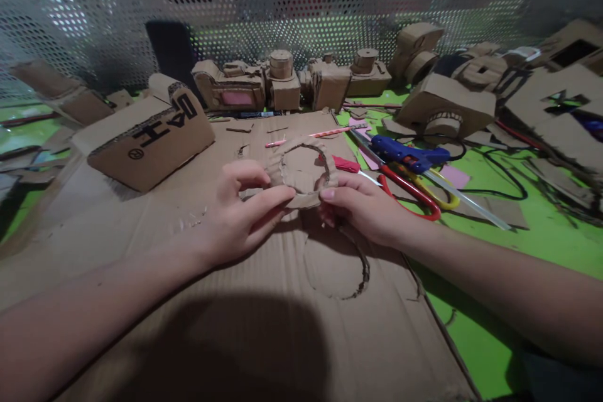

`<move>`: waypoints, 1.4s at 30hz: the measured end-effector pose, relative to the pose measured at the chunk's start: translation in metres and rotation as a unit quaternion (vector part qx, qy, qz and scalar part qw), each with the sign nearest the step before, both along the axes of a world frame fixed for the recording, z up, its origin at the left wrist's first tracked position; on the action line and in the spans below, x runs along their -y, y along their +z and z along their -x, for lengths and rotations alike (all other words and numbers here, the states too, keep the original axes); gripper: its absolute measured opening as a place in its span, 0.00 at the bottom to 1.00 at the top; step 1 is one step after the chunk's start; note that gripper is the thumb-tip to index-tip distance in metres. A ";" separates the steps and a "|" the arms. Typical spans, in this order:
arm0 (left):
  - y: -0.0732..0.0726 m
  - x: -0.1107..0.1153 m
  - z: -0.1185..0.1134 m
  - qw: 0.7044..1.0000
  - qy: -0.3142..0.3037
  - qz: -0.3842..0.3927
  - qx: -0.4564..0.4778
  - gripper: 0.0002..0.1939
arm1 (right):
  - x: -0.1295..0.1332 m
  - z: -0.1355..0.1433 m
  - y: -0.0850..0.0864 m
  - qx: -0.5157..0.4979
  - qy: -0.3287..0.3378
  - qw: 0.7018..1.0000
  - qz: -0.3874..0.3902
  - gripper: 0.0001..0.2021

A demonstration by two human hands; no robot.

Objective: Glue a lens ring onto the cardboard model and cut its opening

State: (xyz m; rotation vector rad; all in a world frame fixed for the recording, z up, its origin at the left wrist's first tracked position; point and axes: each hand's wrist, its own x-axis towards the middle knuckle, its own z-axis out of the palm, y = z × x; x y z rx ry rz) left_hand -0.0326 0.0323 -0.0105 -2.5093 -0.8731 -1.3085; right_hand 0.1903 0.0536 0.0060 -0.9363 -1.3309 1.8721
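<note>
On the cardboard box (162, 154) at your left, you can read a circled R (136, 154) and black letters (151, 132), seemingly H and A.

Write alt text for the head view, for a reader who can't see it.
A person's left hand and right hand hold a cardboard ring above a cardboard sheet. A blue glue gun lies to the right; camera-shaped cardboard models stand behind.

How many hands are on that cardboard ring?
2: the left hand grips the left side of the cardboard ring, and the right hand grips its right side.
</note>
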 end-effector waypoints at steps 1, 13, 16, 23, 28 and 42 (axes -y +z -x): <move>0.001 0.000 0.000 1.000 0.002 -0.002 -0.001 0.11 | 0.001 0.001 0.000 0.006 0.018 1.000 0.003 0.15; 0.003 0.002 -0.002 1.000 -0.005 0.015 -0.010 0.12 | 0.006 0.007 -0.007 -0.005 0.060 0.998 0.019 0.21; 0.004 0.003 -0.002 0.997 -0.008 0.074 0.024 0.12 | 0.003 0.003 -0.012 -0.009 0.072 0.997 -0.005 0.21; 0.010 -0.003 -0.007 0.757 -0.110 0.523 0.376 0.14 | 0.001 -0.001 -0.012 -0.001 -0.035 0.995 -0.088 0.10; 0.018 -0.008 -0.010 0.575 -0.162 0.632 0.494 0.15 | -0.005 0.001 -0.017 -0.023 -0.119 0.992 -0.042 0.05; 0.021 -0.007 -0.010 0.522 -0.187 0.667 0.498 0.07 | -0.006 0.003 -0.014 0.002 -0.104 0.993 -0.060 0.05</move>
